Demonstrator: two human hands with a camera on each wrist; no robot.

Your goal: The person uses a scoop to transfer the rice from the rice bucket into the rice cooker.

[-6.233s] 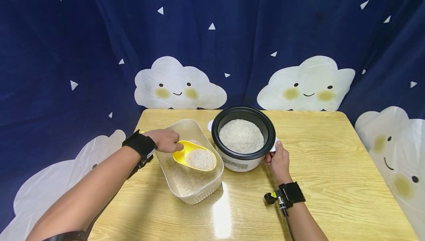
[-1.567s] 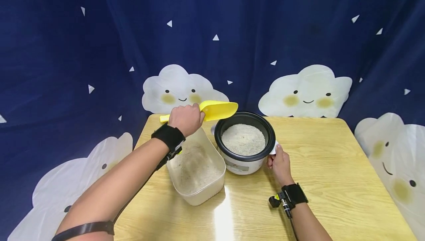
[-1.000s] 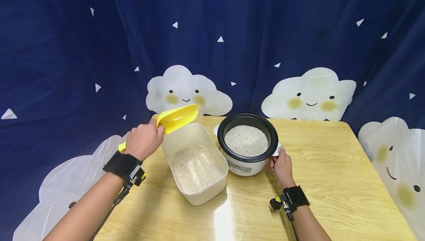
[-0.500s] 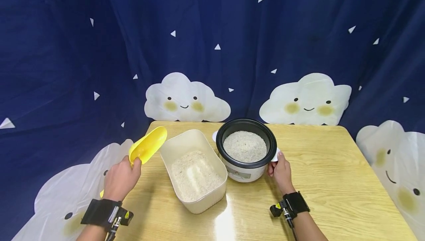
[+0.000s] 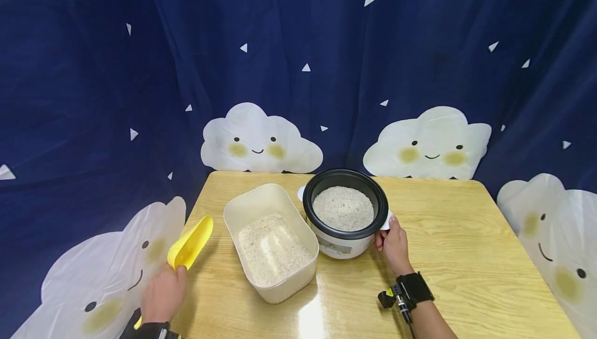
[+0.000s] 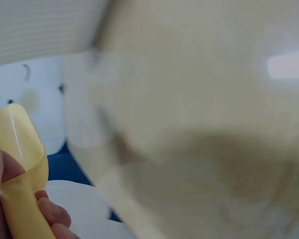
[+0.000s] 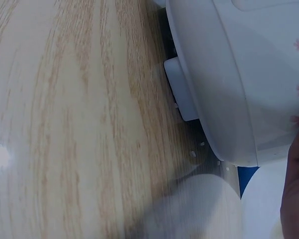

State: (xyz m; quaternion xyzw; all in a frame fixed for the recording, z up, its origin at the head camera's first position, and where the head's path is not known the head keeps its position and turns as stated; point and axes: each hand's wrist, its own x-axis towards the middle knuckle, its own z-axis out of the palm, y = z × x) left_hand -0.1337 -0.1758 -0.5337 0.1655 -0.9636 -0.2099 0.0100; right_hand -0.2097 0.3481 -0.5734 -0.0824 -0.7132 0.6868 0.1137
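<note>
My left hand [image 5: 163,292] grips the handle of a yellow scoop [image 5: 191,243] at the table's left edge, left of a cream plastic bin. In the left wrist view the scoop [image 6: 22,137] shows bare shiny plastic inside, with fingers curled round its handle. The bin [image 5: 294,283] holds a layer of rice [image 5: 272,248] with a pale furrow down its middle. Beside it stands a white rice cooker [image 5: 342,248], lidless, its black pot part filled with rice [image 5: 343,208]. My right hand [image 5: 395,245] holds the cooker's white right-side handle [image 5: 387,220].
Several stray rice grains [image 7: 193,154] lie on the wooden table by the cooker's foot in the right wrist view. A dark blue curtain [image 5: 345,69] with clouds and triangles hangs behind the table [image 5: 448,256] and at its sides.
The scoop, rice-filled over the bin at first, was raised near the pot and then carried left and down, now bare. My right hand has stayed at the cooker's handle.
</note>
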